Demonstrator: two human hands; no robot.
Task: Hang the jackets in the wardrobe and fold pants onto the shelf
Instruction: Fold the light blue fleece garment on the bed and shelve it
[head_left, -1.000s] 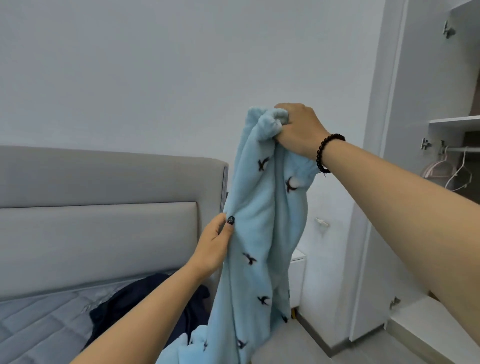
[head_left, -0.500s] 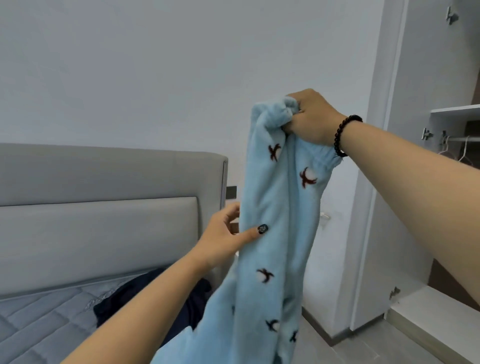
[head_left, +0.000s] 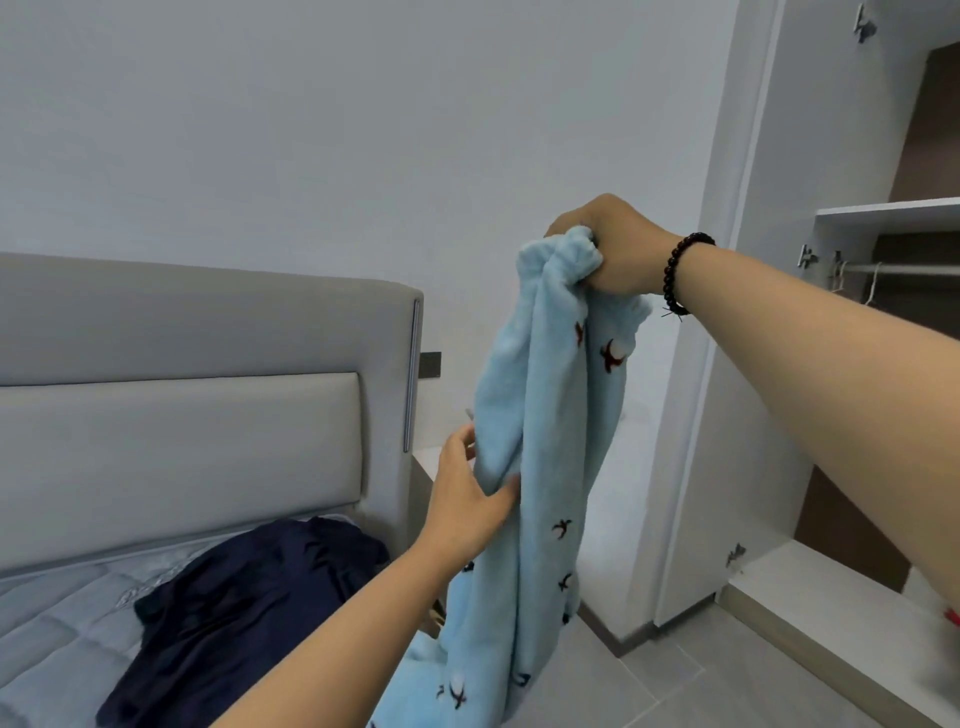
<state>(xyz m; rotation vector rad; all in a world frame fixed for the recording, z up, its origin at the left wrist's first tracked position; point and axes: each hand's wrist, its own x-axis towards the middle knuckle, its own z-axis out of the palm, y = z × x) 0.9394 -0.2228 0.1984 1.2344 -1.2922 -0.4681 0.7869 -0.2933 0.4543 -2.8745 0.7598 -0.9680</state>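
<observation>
A fluffy light-blue garment (head_left: 540, 441) with small dark bird prints hangs in the air at the centre. My right hand (head_left: 613, 249), a dark bead bracelet on its wrist, grips the bunched top edge. My left hand (head_left: 470, 493) pinches a fold of the fabric's left edge lower down, thumb in front and fingers behind. A dark navy garment (head_left: 234, 608) lies crumpled on the bed at the lower left. The open wardrobe (head_left: 883, 364) stands at the right, with a white shelf (head_left: 893, 210) and a hanging rail (head_left: 904, 269) below it.
A grey padded headboard (head_left: 197, 410) and a quilted mattress (head_left: 47, 644) fill the left. A white bedside table (head_left: 428, 460) shows behind the garment. The open wardrobe door (head_left: 727, 389) stands to the right of the garment. Grey floor tiles (head_left: 701, 680) lie below.
My right hand has moved right and dropped a little with the garment's top. My left hand has shifted from touching the fabric to pinching its left edge.
</observation>
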